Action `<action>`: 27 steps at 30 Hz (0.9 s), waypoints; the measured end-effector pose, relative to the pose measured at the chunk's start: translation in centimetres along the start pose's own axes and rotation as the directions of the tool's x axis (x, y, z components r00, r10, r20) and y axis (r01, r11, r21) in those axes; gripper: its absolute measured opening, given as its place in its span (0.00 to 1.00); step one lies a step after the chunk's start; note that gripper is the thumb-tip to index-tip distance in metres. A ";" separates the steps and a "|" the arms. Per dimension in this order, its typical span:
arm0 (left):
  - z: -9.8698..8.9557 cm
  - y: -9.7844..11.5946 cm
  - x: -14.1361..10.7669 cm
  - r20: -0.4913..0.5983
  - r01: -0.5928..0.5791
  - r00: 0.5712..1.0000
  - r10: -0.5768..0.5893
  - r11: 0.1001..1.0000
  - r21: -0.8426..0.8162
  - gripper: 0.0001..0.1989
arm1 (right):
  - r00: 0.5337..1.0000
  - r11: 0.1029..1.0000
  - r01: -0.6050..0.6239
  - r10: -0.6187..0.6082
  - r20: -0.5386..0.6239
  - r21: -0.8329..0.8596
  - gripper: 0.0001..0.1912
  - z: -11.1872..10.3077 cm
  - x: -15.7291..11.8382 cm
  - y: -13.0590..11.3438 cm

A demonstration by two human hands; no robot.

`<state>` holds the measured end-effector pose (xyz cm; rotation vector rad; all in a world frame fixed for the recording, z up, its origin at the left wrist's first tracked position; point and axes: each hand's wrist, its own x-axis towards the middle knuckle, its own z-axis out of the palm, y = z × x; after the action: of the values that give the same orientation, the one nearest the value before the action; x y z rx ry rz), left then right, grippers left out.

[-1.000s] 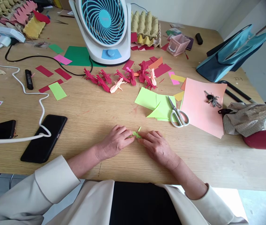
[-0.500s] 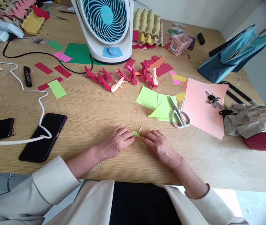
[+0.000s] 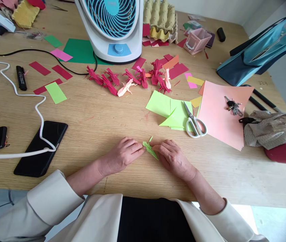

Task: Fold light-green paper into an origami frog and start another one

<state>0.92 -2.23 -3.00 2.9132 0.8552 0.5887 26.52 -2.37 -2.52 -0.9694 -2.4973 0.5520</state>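
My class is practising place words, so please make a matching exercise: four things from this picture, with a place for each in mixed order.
1. scissors
2. keys
3. folded green paper
4. fan

A. near the right edge of the pink sheet
B. farther back than the folded red figures
C. partly over the light green sheets
D. between the left hand and right hand

Pairs: 1-C, 2-A, 3-D, 4-B

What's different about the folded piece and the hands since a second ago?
The folded green paper now shows a pointed end angled toward the person and rightward, not visible before. The left hand and right hand stay beside it; the scissors still lie partly over the green sheets.
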 end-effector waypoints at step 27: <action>-0.3 1.7 0.5 0.093 0.058 0.993 -0.071 0.988 0.143 0.14 | 0.998 0.999 0.046 -0.045 0.034 -0.017 0.16 -0.1 0.0 0.3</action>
<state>2.07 -3.46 -2.26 2.9946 1.0130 0.3929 26.75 -2.16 -2.59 -0.9146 -2.5515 0.5374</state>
